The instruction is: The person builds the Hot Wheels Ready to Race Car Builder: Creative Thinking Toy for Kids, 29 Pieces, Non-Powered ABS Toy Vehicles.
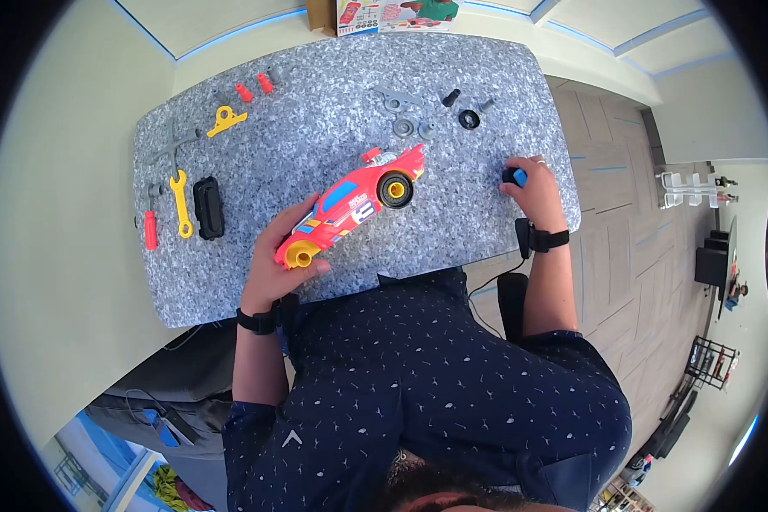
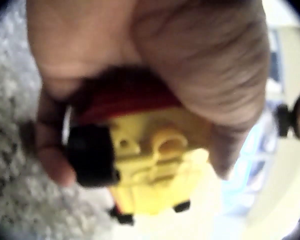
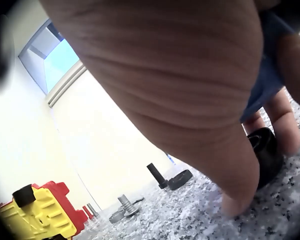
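Left hand (image 1: 270, 269) round red car (image 1: 341, 212), right hand (image 1: 538, 194) round blue-black piece (image 1: 519, 177) near right table edge (image 1: 557, 136)

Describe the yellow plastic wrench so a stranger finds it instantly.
On the speckled grey tabletop, look to the person's left. Between a slim red piece and a black oblong piece lies the yellow plastic wrench, set apart by its colour and forked end.

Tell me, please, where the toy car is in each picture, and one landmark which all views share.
Head: near the middle, the toy car held in the left hand.
Left wrist: centre, blurred, its yellow part facing the camera.
Right wrist: bottom left corner, its yellow and red body tilted.
Shared landmark: the speckled tabletop.
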Motion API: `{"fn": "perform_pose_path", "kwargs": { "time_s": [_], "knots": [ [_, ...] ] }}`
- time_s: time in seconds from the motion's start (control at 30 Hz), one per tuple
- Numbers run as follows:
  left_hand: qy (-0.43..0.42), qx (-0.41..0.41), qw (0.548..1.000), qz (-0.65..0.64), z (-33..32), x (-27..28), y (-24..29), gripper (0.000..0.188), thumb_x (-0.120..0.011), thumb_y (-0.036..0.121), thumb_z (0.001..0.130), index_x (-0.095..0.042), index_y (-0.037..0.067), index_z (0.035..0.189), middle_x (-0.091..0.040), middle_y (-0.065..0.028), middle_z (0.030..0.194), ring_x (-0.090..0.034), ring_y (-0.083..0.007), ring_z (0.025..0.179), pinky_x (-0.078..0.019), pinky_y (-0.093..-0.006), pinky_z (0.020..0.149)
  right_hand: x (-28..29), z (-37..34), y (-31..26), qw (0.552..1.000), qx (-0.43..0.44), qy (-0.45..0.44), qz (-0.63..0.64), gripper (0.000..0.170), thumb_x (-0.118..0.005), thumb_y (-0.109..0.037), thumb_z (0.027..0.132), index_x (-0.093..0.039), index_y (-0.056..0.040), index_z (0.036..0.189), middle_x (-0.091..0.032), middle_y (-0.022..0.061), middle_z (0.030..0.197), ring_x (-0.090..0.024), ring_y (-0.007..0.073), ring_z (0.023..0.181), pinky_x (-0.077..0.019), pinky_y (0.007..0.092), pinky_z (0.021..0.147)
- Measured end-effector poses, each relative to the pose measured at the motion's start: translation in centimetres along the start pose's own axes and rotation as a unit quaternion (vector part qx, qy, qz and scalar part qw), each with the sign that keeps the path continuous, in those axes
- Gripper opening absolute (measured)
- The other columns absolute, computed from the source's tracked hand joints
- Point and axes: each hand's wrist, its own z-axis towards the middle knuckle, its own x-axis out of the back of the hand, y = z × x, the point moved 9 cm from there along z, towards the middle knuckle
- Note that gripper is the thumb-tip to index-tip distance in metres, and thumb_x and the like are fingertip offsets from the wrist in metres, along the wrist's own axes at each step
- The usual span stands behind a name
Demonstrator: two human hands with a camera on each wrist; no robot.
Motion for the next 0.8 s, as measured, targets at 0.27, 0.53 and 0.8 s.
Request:
{"fn": "perform_pose_path", "kwargs": {
  "time_s": [0.27, 0.53, 0.8],
  "knots": [
    [0.033, -0.017, 0.998, 0.059, 0.9, -1.5, 1.6, 0.092, -0.103, 0.026, 0.081, -0.063, 0.002, 0.16, -0.069, -0.0175, 0.155, -0.067, -0.0294, 0.142, -0.0494, -0.0437, 0.122, 2.6, -1.8, -13.4, 0.905, 0.079, -0.018, 0.417, 0.045, -0.096, -0.002, 0.084, -0.08, -0.0053, 0.125, -0.077, 0.0106, 0.127, -0.076, 0.0262, 0.111, -0.0599, 0.0388, 0.098],
    [0.024, -0.039, 0.996, 0.071, 1.6, -2.5, 2.2, 0.086, -0.1, 0.019, 0.083, -0.063, 0.003, 0.159, -0.069, -0.0177, 0.155, -0.068, -0.0303, 0.142, -0.0514, -0.0447, 0.121, -1.9, -6.5, -29.0, 0.789, 0.36, -0.104, 0.487, 0.048, -0.098, -0.009, 0.084, -0.073, -0.0062, 0.124, -0.079, 0.0118, 0.14, -0.081, 0.0282, 0.112, -0.0631, 0.0394, 0.099],
    [0.034, 0.001, 0.999, 0.037, 1.2, -2.4, 0.6, 0.094, -0.101, 0.015, 0.081, -0.059, 0.004, 0.164, -0.069, -0.0155, 0.156, -0.069, -0.0249, 0.141, -0.0537, -0.0412, 0.118, -3.1, -7.9, -29.9, 0.835, 0.371, -0.078, 0.399, 0.053, -0.099, -0.014, 0.086, -0.074, -0.0076, 0.132, -0.08, 0.0134, 0.139, -0.08, 0.0287, 0.114, -0.063, 0.0374, 0.095]
  ]
}}
